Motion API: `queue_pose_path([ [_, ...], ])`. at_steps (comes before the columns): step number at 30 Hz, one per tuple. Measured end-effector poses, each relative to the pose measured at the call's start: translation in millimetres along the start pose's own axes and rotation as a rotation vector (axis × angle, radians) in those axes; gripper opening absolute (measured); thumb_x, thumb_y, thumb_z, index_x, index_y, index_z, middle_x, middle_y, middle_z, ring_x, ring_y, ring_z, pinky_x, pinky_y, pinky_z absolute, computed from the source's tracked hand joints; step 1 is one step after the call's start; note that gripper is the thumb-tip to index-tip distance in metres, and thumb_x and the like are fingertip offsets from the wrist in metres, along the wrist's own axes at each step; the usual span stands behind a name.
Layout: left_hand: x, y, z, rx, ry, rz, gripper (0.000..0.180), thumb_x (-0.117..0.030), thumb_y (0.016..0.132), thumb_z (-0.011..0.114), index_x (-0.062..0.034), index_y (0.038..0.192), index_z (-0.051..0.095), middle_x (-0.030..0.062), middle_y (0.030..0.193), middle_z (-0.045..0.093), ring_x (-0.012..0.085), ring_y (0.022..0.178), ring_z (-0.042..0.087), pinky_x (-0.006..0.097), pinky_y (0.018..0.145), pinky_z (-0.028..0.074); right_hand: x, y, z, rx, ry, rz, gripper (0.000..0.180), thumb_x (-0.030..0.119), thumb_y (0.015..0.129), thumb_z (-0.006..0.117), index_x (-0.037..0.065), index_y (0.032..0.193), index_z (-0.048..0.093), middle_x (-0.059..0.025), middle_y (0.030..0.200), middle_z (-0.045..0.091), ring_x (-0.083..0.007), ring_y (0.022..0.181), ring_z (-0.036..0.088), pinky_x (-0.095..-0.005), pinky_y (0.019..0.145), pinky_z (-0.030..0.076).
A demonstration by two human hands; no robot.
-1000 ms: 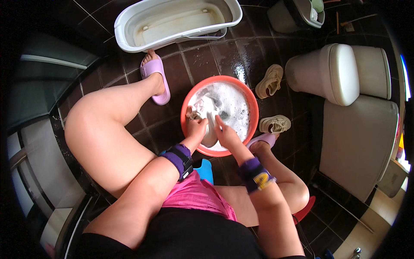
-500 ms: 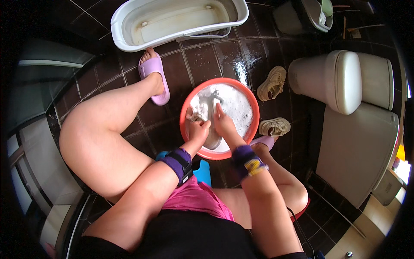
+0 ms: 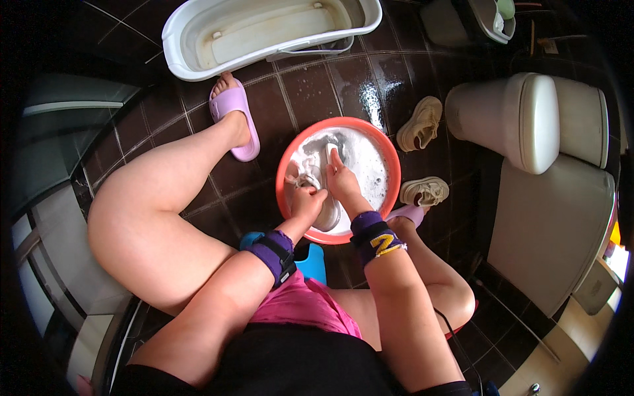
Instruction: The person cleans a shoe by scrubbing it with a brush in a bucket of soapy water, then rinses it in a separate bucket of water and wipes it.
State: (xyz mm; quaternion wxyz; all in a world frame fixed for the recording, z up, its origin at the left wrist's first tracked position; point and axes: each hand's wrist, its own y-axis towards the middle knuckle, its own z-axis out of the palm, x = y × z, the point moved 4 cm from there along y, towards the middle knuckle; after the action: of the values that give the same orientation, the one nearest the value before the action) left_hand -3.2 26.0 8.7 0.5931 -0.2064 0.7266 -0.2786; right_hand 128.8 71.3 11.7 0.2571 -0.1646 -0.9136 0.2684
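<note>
An orange round basin (image 3: pixel 391 173) full of soapy water stands on the dark tiled floor between my legs. A white shoe (image 3: pixel 318 191) lies in the suds. My left hand (image 3: pixel 307 202) grips the shoe at its near end. My right hand (image 3: pixel 341 179) holds a small white brush (image 3: pixel 330 150) against the shoe. Both wrists wear purple bands.
Two beige shoes (image 3: pixel 419 123) (image 3: pixel 424 191) lie on the floor right of the basin. A white tub (image 3: pixel 264 30) sits at the top. A toilet (image 3: pixel 528 119) stands at the right. My feet wear purple slippers (image 3: pixel 236 115); I sit on a blue stool (image 3: pixel 316 259).
The view has shifted slightly. My right hand has moved a little along the shoe in the suds; my left hand keeps its grip.
</note>
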Motion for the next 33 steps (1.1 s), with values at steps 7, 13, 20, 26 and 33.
queue_pose_path([
  [7,50,22,-17,0.0,-0.065,-0.05,0.032,-0.026,0.074,0.067,0.0035,0.061,0.062,0.0122,0.053,0.059,0.0189,0.052,0.058,0.037,0.054,0.043,28,-115,-12,0.288,0.068,-0.057,0.053,0.029,0.096,0.048,0.022,0.146,0.033,-0.0331,0.103,0.06,-0.047,0.097,0.059,-0.0488,0.084,0.047],
  [13,46,8,11,0.003,-0.048,-0.028,0.032,-0.026,0.075,0.066,0.0033,0.062,0.063,0.0135,0.054,0.059,0.0211,0.054,0.059,0.037,0.056,0.044,-2,-49,11,0.238,-0.012,-0.035,0.057,0.029,0.094,0.046,0.021,0.147,0.03,-0.0311,0.093,0.063,-0.0485,0.088,0.06,-0.0504,0.079,0.049],
  [20,58,5,21,-0.029,-0.106,0.046,0.025,-0.017,0.076,0.063,0.005,0.064,0.063,0.0053,0.06,0.061,0.0137,0.057,0.056,0.033,0.055,0.042,-8,-42,1,0.18,0.055,-0.038,0.053,0.032,0.095,0.046,0.024,0.146,0.034,-0.0306,0.086,0.063,-0.0474,0.084,0.062,-0.0495,0.075,0.049],
  [26,65,4,7,0.002,-0.21,-0.068,0.029,-0.021,0.075,0.063,0.0065,0.066,0.062,0.0089,0.057,0.06,0.0158,0.056,0.058,0.035,0.057,0.045,-2,-126,-27,0.407,0.136,-0.095,0.054,0.022,0.096,0.05,0.019,0.147,0.034,-0.0292,0.117,0.058,-0.0432,0.107,0.058,-0.0443,0.091,0.046],
  [33,24,-9,24,0.02,-0.102,-0.029,0.022,-0.014,0.075,0.062,0.0044,0.064,0.063,0.0037,0.057,0.058,0.0124,0.058,0.054,0.033,0.056,0.041,-13,-6,0,0.02,0.11,-0.045,0.054,0.034,0.095,0.045,0.025,0.147,0.032,-0.0315,0.084,0.063,-0.0454,0.083,0.063,-0.0486,0.072,0.049],
])
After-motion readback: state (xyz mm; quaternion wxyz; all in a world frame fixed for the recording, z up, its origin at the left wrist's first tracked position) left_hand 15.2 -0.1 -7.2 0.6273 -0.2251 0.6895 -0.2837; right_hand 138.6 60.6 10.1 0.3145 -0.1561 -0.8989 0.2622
